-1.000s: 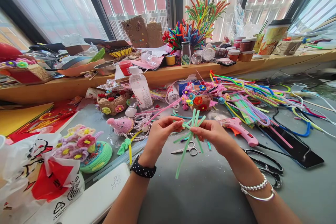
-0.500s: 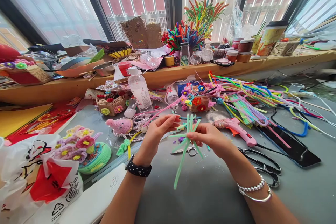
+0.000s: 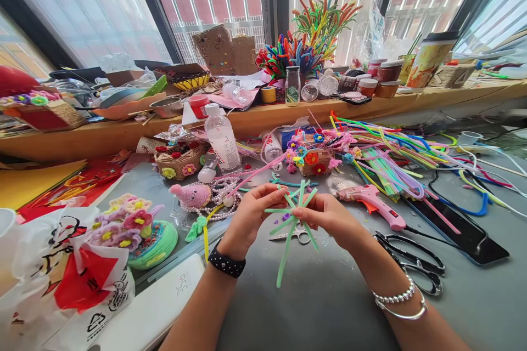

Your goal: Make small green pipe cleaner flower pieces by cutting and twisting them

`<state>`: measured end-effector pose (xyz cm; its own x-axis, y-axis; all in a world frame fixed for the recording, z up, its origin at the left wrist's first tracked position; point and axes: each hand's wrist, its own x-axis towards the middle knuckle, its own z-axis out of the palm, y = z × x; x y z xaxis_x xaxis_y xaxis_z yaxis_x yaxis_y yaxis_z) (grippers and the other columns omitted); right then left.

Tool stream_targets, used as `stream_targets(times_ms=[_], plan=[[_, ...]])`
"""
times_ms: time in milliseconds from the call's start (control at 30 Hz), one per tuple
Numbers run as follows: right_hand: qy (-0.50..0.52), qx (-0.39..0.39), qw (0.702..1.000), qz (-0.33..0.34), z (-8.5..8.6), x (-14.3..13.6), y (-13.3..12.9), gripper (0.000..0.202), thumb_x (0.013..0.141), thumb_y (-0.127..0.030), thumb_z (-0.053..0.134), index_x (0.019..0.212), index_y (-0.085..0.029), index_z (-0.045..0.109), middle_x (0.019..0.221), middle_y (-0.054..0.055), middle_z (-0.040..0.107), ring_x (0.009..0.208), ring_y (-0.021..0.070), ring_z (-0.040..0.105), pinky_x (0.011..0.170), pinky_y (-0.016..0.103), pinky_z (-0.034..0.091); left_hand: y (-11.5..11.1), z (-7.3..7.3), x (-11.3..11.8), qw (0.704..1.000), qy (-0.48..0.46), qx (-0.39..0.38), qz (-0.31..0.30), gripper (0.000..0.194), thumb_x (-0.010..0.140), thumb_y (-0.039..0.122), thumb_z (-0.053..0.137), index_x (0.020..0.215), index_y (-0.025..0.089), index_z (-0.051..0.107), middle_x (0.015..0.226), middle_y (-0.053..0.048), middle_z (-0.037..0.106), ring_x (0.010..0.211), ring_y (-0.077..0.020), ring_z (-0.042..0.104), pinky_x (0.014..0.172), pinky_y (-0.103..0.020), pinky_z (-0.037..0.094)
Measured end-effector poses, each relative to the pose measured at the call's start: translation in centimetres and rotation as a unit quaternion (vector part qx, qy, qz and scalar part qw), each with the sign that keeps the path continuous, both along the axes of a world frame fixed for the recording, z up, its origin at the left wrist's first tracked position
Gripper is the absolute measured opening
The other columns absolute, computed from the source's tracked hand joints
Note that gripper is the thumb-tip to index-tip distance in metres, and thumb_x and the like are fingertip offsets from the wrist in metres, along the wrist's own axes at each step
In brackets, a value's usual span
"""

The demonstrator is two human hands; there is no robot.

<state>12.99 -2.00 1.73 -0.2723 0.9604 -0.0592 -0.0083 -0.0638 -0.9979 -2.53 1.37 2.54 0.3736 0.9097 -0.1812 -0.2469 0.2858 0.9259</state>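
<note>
A spray of light green pipe cleaners (image 3: 284,258), crossed at the middle and fanning outward, hangs above the grey table. My right hand (image 3: 319,213) pinches it near the crossing point. At its upper left, my left hand (image 3: 258,209) has thumb and finger closed on one of the green stems. One long stem points down toward me. Behind and below the spray lie small silver scissors (image 3: 303,237), partly covered. Small purple bits (image 3: 284,218) are scattered beside them.
A pink glue gun (image 3: 374,203) and large black scissors (image 3: 415,263) lie to the right, near a dark phone (image 3: 461,230). Pipe cleaners of many colours (image 3: 403,145) are heaped behind. On the left are a bottle (image 3: 222,140), a flower piece (image 3: 152,247) and a plastic bag (image 3: 86,279).
My left hand has moved right and its fingertips have closed on a stem of the green spray. Upper stems are spread wider now. My right hand keeps its pinch.
</note>
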Motion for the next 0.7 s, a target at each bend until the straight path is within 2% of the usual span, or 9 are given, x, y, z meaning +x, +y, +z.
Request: stream_targets(times_ms=[133,233,433,533,700], plan=[[0.051,0.019,0.997,-0.062,-0.25,-0.32,0.15,0.021,0.064,-0.034,0.063,0.06,-0.015,0.055,0.05,-0.005,0.045,0.046,0.0064,0.036,0.045,0.021,0.027,0.06,-0.47,0.43,0.994,-0.076,-0.072,0.025,0.008,0.064,0.017,0.064,0.07,0.015,0.06,0.066,0.002,0.062,0.061,-0.0076,0.057,0.062,-0.018,0.045],[0.062,0.019,0.994,-0.083,-0.49,-0.45,0.32,0.023,0.063,-0.035,0.064,0.06,-0.014,0.056,0.05,-0.005,0.046,0.045,0.0066,0.037,0.045,0.022,0.028,-0.09,-0.42,0.69,0.991,-0.093,-0.084,0.043,0.007,0.064,0.017,0.064,0.069,0.016,0.059,0.066,0.003,0.061,0.059,-0.007,0.057,0.063,-0.018,0.045],[0.064,0.033,0.99,-0.118,-0.55,-0.1,0.38,0.023,0.064,-0.036,0.063,0.058,-0.015,0.055,0.049,-0.005,0.046,0.046,0.0068,0.038,0.045,0.022,0.029,-0.53,0.33,0.6,1.0,-0.006,0.008,-0.011,0.016,0.066,0.027,0.063,0.077,0.015,0.062,0.078,-0.002,0.063,0.074,-0.0123,0.058,0.072,-0.024,0.045],[0.055,0.039,0.989,-0.128,-0.61,0.09,0.43,0.023,0.064,-0.037,0.063,0.062,-0.015,0.058,0.05,-0.005,0.046,0.047,0.0071,0.038,0.045,0.022,0.029,-0.62,0.32,0.66,0.996,0.061,0.059,-0.026,0.017,0.063,0.027,0.065,0.074,0.014,0.063,0.073,-0.001,0.063,0.07,-0.0115,0.056,0.07,-0.023,0.043],[0.05,0.04,0.99,-0.126,-0.76,0.11,0.72,0.026,0.064,-0.04,0.062,0.058,-0.016,0.055,0.05,-0.005,0.045,0.047,0.0077,0.039,0.047,0.023,0.029,-0.48,0.07,0.85,0.994,0.09,0.056,-0.008,0.02,0.059,0.027,0.068,0.073,0.014,0.065,0.069,-0.003,0.064,0.066,-0.0122,0.056,0.065,-0.023,0.043]])
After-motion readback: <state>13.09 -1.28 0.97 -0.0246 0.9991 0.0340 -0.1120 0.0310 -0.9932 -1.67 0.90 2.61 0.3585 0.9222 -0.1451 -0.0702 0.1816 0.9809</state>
